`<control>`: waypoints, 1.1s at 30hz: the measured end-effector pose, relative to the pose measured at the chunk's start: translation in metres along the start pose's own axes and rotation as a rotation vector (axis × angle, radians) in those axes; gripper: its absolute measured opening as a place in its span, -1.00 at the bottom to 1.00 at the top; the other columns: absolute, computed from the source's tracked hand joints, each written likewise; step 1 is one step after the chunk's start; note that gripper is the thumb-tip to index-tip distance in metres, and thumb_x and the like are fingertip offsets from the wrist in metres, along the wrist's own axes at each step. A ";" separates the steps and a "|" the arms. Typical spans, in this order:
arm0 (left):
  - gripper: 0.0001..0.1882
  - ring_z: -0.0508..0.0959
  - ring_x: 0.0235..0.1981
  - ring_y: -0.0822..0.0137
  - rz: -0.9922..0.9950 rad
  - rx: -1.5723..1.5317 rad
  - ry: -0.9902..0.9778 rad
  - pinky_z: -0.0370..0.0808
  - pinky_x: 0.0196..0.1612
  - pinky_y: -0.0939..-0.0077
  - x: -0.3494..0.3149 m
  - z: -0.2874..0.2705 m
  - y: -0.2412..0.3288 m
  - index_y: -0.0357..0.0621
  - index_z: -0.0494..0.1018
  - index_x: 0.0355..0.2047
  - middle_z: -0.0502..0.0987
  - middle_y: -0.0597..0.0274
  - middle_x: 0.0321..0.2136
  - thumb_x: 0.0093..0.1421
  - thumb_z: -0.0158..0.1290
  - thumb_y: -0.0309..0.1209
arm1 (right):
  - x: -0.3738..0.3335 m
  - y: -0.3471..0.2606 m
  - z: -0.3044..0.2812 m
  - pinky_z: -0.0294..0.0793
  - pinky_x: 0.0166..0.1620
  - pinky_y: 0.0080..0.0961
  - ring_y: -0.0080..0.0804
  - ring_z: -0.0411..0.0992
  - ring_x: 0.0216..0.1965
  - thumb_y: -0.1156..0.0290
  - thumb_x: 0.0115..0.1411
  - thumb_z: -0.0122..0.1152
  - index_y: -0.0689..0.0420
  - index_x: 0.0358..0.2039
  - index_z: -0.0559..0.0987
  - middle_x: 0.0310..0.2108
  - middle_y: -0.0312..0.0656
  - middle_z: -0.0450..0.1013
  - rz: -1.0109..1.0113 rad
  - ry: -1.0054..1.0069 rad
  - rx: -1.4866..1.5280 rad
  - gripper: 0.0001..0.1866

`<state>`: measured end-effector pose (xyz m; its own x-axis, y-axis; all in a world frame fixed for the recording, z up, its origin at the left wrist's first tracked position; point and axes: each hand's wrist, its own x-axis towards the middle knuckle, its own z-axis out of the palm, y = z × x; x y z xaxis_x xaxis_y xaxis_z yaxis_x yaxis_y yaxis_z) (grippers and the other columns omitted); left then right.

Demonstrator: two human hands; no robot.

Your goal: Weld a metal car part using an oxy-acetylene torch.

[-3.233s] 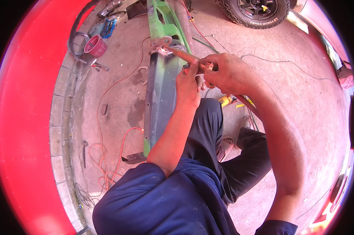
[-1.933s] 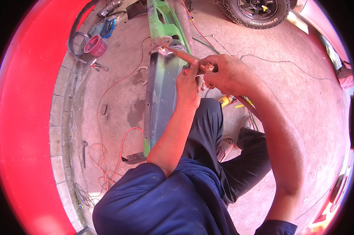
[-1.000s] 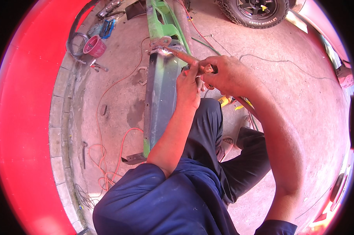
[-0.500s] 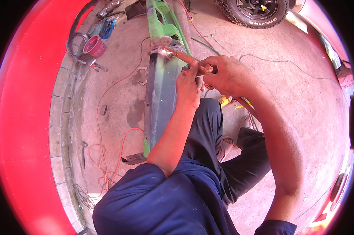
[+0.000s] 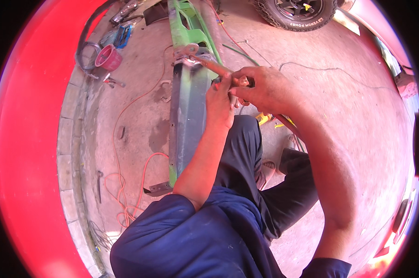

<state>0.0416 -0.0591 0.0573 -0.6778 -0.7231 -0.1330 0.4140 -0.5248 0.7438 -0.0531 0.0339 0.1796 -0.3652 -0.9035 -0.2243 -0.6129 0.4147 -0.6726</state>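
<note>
My left hand (image 5: 218, 99) is closed around the body of a copper-coloured gas torch (image 5: 212, 66). My right hand (image 5: 270, 89) pinches at its rear end, by the valve knobs. The torch points up and left, its tip close to the joint on a long metal beam (image 5: 190, 106). This beam is dark grey at the near part, with a bright green frame section (image 5: 181, 34) beyond the joint. A small round-holed lug (image 5: 191, 47) sits at the joint. A pale patch shows beneath the tip; I cannot tell whether a flame burns there.
An orange cord (image 5: 121, 183) loops across the concrete floor at left, past a pink bucket (image 5: 109, 58) and a blue case (image 5: 123, 36). A wheel with a tyre (image 5: 307, 21) stands at the far right. Yellow tool parts (image 5: 264, 118) and hoses lie beside my knee.
The bright glow and sparks at the torch tip have faded. My right hand has shifted slightly left at the torch's rear. The whole view has drifted a little.
</note>
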 end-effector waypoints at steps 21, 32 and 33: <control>-0.34 0.57 -0.26 0.10 0.098 1.033 -1.049 0.47 -0.16 0.35 -0.092 0.070 -0.114 -0.20 0.35 0.10 0.55 -0.09 -0.21 0.06 0.16 -0.09 | -0.301 0.175 0.052 0.20 -0.59 -0.72 -0.72 0.25 -0.62 0.55 0.00 0.26 0.20 -0.14 0.46 -0.54 -0.45 0.34 0.558 0.977 0.779 -0.63; -0.67 0.55 -0.55 0.24 0.617 1.716 -0.638 0.46 -0.47 0.40 -0.109 -0.038 -0.084 -0.18 0.48 -0.16 0.56 0.18 -0.43 0.04 0.18 -0.39 | -0.366 0.431 0.135 -0.01 -0.83 -0.74 -0.74 0.02 -0.89 -0.29 0.17 -0.07 0.00 -0.22 0.53 -0.87 -0.56 0.05 1.011 0.881 1.348 -0.41; -0.72 0.51 -0.60 0.27 0.700 1.657 -0.605 0.40 -0.52 0.41 -0.105 -0.032 -0.096 -0.16 0.49 -0.22 0.52 0.23 -0.52 0.03 0.19 -0.40 | -0.370 0.464 0.151 -0.03 -0.85 -0.70 -0.72 -0.01 -0.90 -0.36 0.14 -0.09 -0.03 -0.22 0.52 -0.87 -0.55 0.00 1.122 0.818 1.346 -0.37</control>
<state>0.0927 0.0531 -0.0210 -0.9145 -0.1597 0.3717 0.0007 0.9182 0.3961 -0.0966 0.5444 -0.1560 -0.5803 0.1019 -0.8080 0.8106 -0.0239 -0.5852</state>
